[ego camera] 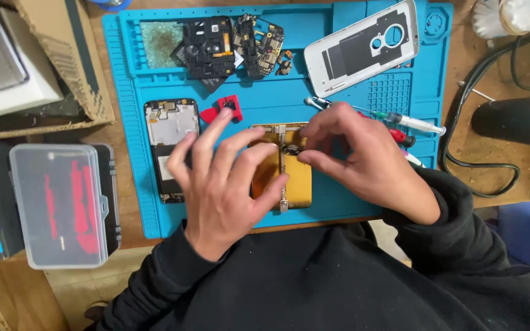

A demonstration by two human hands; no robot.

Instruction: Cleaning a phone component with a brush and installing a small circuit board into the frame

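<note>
Head view: hands (228, 184) on gold holder (295, 178)

Matt blue rubbery mat (338, 202) on a worn wooden tabletop (492, 178), glossy golden metal holder (299, 181), cloudy plastic box (59, 205).

Wooden workbench (461, 55); blue silicone repair mat (338, 92) at centre; clear plastic parts box (59, 205) at 9 o'clock; cardboard box (62, 55) at 10 o'clock; black cable (486, 171) at 3 o'clock.

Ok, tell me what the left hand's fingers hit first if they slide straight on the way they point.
Probably the red pick, just beyond the left hand index fingertip; height above the mat is unclear.
</note>
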